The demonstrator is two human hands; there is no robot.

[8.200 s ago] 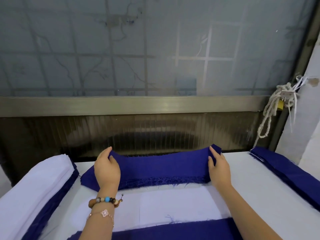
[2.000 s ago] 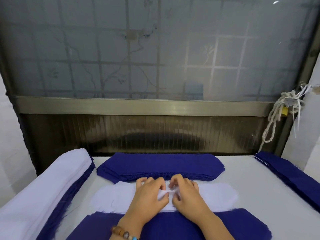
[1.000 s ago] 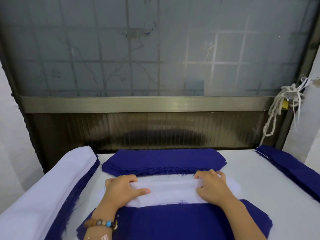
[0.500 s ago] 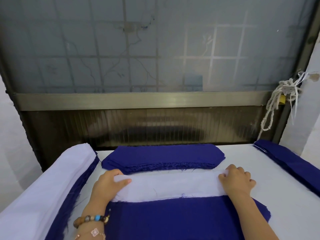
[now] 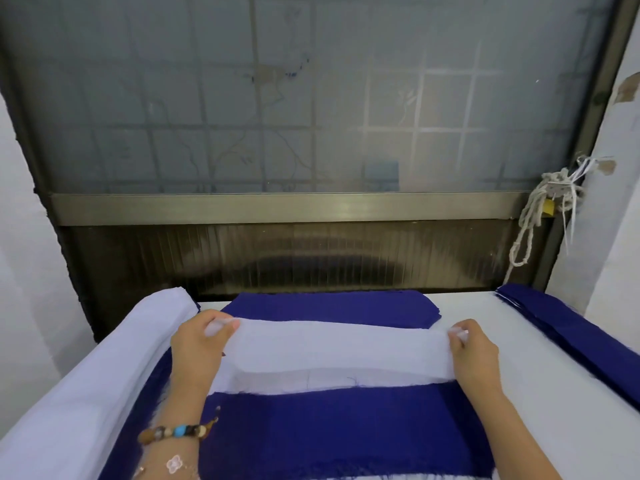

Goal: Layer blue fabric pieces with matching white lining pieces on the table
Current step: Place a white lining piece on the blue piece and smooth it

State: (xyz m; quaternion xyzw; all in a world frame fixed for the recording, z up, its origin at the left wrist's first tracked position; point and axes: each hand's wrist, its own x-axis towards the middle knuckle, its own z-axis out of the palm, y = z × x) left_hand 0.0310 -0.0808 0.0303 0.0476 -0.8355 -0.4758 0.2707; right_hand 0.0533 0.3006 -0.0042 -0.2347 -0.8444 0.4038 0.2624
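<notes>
At the far left a long stack topped with white cloth (image 5: pixel 86 393) lies on the counter (image 5: pixel 554 403), and just beside it the left hand (image 5: pixel 199 344) pinches one end of a white lining piece (image 5: pixel 332 346) between thumb and curled fingers. The strip stretches across, a blue pile (image 5: pixel 332 306) behind it and a blue fabric piece (image 5: pixel 329 427) in front, to the right hand (image 5: pixel 474 351), which pinches the other end. Another blue stack (image 5: pixel 571 334) lies well apart at the right.

Soft, even daylight through frosted window (image 5: pixel 311 98); wide-angle bowing at edges.
</notes>
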